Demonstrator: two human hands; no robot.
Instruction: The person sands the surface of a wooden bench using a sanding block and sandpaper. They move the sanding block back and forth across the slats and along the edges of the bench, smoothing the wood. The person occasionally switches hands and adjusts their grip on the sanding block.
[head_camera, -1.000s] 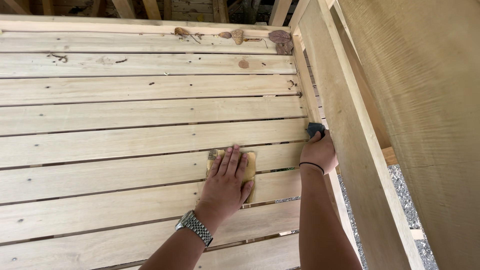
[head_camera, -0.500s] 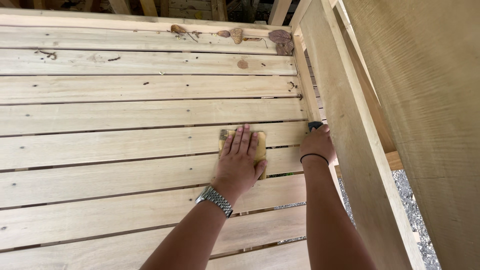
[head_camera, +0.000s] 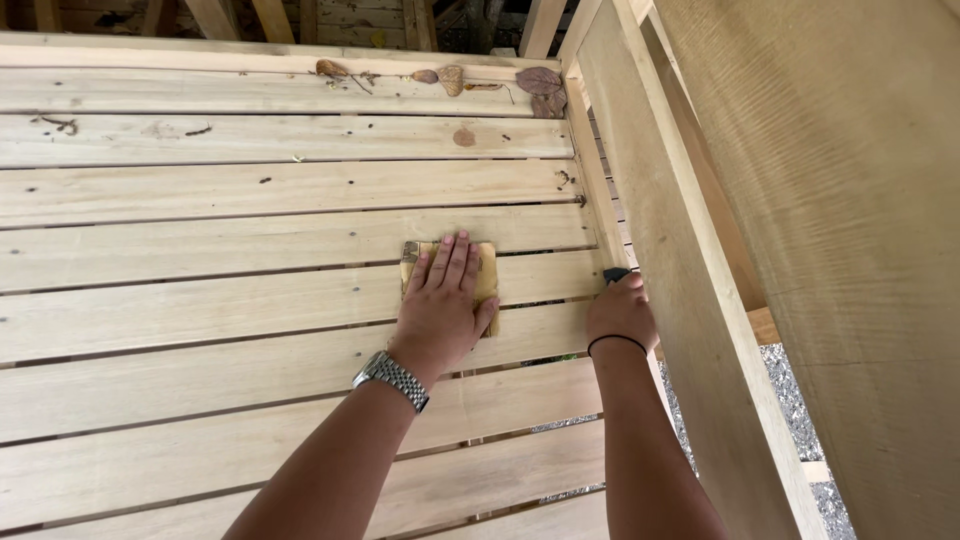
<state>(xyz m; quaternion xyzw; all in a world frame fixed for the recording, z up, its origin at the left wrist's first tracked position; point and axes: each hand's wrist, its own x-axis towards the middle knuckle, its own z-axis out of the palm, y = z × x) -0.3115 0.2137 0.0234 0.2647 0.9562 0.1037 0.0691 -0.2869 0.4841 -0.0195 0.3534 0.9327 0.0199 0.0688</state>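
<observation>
Pressing flat, the left hand (head_camera: 440, 305) holds the sandpaper (head_camera: 487, 272) down on a wood slat (head_camera: 200, 310), fingers straight and close together. The paper has slid toward the right edge of the slats and a bit farther up than a second ago, so the rubbing is moving along the wood. The right hand (head_camera: 622, 312) has stayed curled on the right edge by the side board (head_camera: 680, 300), gripping a small dark thing (head_camera: 615, 272). Dry leaves (head_camera: 540, 85) lie at the far right corner.

pale slats (head_camera: 250, 240), tan sandpaper (head_camera: 487, 270), silver watch (head_camera: 392, 380).
</observation>
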